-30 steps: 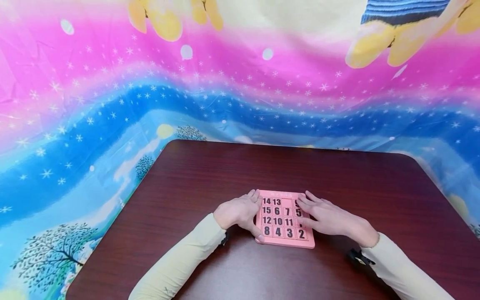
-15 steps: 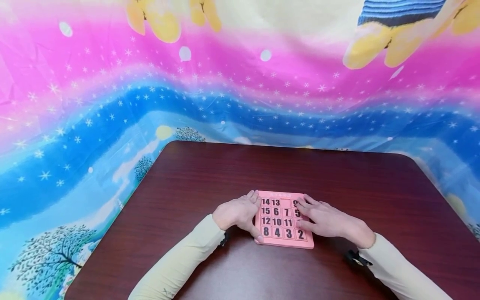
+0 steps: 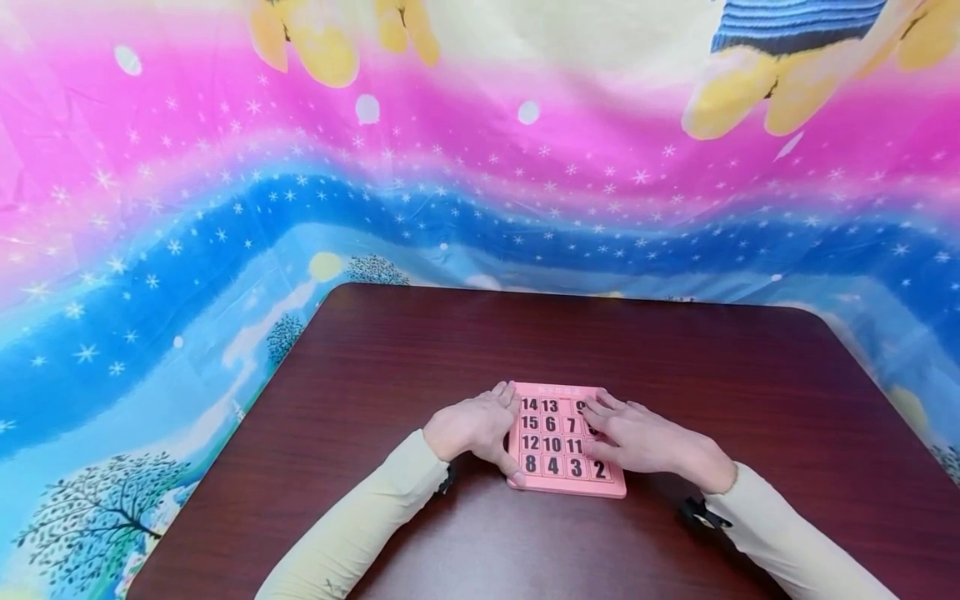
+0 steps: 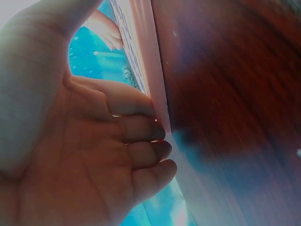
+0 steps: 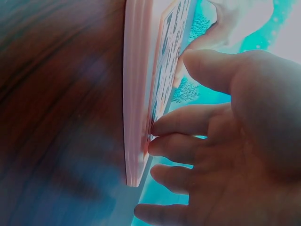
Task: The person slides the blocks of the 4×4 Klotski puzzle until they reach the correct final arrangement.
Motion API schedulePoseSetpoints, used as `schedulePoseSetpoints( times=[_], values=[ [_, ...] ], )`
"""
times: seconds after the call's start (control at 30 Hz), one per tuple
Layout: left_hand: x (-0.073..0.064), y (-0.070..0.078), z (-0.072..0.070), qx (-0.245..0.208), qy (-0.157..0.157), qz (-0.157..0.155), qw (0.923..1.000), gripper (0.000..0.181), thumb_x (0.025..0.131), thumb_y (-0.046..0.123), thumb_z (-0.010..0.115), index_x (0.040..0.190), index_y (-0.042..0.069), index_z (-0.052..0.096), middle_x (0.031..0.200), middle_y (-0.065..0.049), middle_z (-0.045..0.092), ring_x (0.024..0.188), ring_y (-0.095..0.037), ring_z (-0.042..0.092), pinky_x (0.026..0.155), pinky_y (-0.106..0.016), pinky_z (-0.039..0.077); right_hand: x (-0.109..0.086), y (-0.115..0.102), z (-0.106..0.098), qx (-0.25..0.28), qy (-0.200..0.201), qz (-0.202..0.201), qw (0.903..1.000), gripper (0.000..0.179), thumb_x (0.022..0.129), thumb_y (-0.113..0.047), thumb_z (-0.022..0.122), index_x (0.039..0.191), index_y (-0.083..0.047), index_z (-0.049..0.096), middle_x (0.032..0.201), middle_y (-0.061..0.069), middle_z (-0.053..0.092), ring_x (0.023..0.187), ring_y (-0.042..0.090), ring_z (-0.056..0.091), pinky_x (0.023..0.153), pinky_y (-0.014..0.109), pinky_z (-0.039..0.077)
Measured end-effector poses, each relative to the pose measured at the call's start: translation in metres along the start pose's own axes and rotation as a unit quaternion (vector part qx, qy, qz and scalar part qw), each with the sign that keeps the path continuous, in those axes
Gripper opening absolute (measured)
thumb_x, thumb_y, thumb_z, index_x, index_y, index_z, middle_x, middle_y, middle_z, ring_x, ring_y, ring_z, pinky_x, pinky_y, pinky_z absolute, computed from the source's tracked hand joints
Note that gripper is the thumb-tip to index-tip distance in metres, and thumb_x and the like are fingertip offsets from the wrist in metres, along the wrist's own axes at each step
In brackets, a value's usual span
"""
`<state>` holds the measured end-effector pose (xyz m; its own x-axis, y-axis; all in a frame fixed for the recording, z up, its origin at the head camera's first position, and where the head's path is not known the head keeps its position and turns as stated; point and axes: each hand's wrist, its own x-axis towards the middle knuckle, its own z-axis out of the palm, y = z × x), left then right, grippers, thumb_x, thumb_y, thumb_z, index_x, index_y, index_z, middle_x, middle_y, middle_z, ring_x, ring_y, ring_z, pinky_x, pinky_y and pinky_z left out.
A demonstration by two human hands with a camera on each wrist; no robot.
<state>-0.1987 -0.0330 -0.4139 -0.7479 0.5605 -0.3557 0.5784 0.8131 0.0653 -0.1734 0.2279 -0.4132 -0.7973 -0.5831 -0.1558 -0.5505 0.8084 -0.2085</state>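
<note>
A pink sliding number puzzle (image 3: 564, 486) lies flat on the table. My left hand (image 3: 477, 430) rests along its left side, fingers at the upper left edge and thumb on the lower left corner; in the left wrist view those fingers (image 4: 146, 181) stretch toward the board's side. From the right, my right hand (image 3: 652, 435) reaches over the board. Its index fingertip touches the 9 tile (image 3: 580, 407) in the top row, and a narrow gap shows between 13 and 9. Part of the right column is hidden under that hand. In the right wrist view its fingers (image 5: 171, 176) are extended.
The dark brown wooden table (image 3: 375, 350) has rounded corners. A bright printed cloth (image 3: 480, 167) in pink and blue hangs behind it and along its left side. Black wrist straps (image 3: 705, 512) show at both sleeves.
My right hand has moved left, and the 9 tile has slid left with it, narrowing the gap beside 13. The left hand keeps its place on the board.
</note>
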Motion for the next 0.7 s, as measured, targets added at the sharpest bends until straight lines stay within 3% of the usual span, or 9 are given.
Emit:
schedulePoseSetpoints(
  times=[0.7],
  values=[
    [-0.0002,0.0004,-0.0002,0.008,0.005,0.002,1.0,0.128,0.065,0.075,0.074,0.155,0.002,0.022,0.164,-0.017,0.015,0.154,-0.026,0.014,0.126,-0.033,0.019,0.0088,-0.0081,0.0027,0.009,-0.014,0.006,0.9998,0.068,0.096,-0.046,0.057,0.145,0.001,0.045,0.155,0.021,0.037,0.148,0.043,0.024,0.113,0.065,0.032]
  ],
)
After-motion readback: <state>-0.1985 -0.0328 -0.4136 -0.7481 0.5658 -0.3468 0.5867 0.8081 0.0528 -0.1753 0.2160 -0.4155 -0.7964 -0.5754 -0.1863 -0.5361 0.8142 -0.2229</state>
